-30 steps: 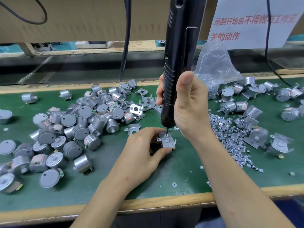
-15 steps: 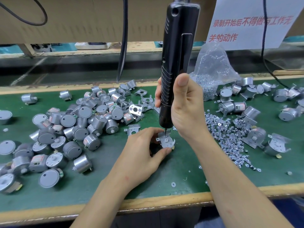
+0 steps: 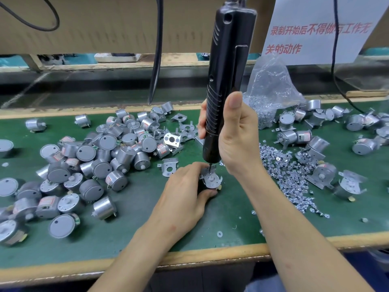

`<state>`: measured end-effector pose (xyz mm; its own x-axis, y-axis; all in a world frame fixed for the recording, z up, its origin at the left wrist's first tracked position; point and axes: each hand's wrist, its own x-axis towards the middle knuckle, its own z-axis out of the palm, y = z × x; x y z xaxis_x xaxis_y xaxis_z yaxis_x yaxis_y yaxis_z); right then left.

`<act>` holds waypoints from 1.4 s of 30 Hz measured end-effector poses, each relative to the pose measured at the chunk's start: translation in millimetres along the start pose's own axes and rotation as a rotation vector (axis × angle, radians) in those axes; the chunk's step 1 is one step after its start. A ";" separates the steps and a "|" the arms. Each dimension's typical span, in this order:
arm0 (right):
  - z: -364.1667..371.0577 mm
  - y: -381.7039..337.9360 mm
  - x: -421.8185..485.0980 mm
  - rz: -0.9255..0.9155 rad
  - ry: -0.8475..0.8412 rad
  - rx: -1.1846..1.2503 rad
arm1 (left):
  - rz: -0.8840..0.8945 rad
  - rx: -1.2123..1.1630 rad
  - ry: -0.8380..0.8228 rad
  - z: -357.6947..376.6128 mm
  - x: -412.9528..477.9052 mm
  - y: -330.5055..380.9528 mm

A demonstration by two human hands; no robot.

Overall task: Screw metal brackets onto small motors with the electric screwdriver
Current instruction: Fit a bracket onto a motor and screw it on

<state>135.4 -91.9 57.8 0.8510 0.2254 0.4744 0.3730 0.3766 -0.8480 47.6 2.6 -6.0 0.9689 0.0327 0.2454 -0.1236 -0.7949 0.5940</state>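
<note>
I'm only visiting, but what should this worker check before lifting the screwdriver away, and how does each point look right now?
1. Right hand grips the electric screwdriver: ok.
2. Bit sits on the bracketed motor: ok.
3. Left hand grips that motor: ok.
4. Screw fully driven: cannot tell.
5. Loose screws within reach: ok.
6. Spare bracket close by: ok.

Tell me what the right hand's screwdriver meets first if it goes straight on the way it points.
The right hand grips the screwdriver upright, bit down. Straight on, the bit meets the bracket on the motor that the left hand grips. It seems to touch, though depth is unclear.
</note>
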 end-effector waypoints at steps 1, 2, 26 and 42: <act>0.1 0.0 -0.3 0.002 -0.003 0.002 | 0.001 -0.003 -0.001 0.0 0.3 -0.1; 0.3 -0.1 -0.8 0.005 -0.006 0.007 | 0.005 -0.005 -0.002 0.0 0.5 -0.4; 2.9 -16.6 -7.5 0.018 -0.126 0.044 | 0.030 0.007 -0.003 0.2 -5.7 1.3; -52.3 -21.0 -16.2 0.165 -0.100 -0.036 | 0.053 -0.002 0.017 -1.4 -7.8 -1.8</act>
<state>133.1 -150.5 55.6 0.8614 0.3705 0.3474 0.2457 0.2946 -0.9235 40.0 4.6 -7.9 0.9571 0.0008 0.2899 -0.1755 -0.7943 0.5816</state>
